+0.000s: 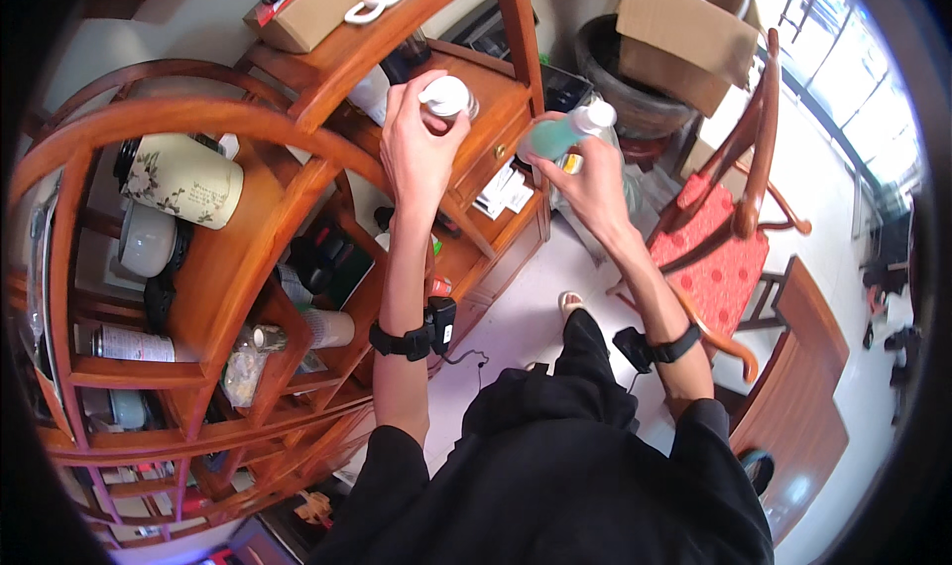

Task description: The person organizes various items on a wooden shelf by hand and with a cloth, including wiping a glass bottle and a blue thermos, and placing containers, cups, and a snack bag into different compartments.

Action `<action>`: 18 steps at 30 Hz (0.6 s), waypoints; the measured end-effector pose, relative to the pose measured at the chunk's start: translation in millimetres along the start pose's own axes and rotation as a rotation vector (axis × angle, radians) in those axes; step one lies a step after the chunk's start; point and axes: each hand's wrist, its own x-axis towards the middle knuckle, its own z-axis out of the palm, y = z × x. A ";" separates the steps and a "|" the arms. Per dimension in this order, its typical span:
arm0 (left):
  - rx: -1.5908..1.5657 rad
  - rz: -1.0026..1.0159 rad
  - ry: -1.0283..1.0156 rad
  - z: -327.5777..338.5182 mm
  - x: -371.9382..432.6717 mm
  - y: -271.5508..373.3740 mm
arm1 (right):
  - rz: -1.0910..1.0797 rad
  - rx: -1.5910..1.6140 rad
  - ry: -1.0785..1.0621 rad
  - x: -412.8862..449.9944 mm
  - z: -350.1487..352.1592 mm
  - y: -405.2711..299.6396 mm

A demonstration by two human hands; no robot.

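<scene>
My left hand grips a container with a white pump-style top above the wooden shelf. Most of that container's body is hidden behind my fingers. In my right hand is a plastic bottle of pale green liquid, tilted so that its white cap points up and to the right. The bottle is a little blurred. Both hands are raised in front of a wooden display cabinet, apart from each other, with the small drawer's brass knob between and below them.
A curved wooden shelf unit on the left bears a floral vacuum flask, a rice-cooker-like white pot and a can. At right stand a wooden chair with a red cushion, a dark round planter, a cardboard box and a wooden table.
</scene>
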 end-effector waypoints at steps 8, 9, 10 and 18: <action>0.261 -0.173 0.216 49.7 68.4 -76.6 | -0.021 0.139 -0.105 134.9 63.3 39.8; 0.268 -0.190 0.224 57.7 70.5 -78.3 | -0.030 0.150 -0.105 136.1 69.1 47.2; 0.278 -0.264 0.200 65.7 72.5 -79.2 | -0.054 0.155 -0.110 141.0 73.0 55.1; 0.475 -0.169 0.363 103.8 97.6 -125.9 | -0.094 0.100 -0.187 179.3 90.0 84.9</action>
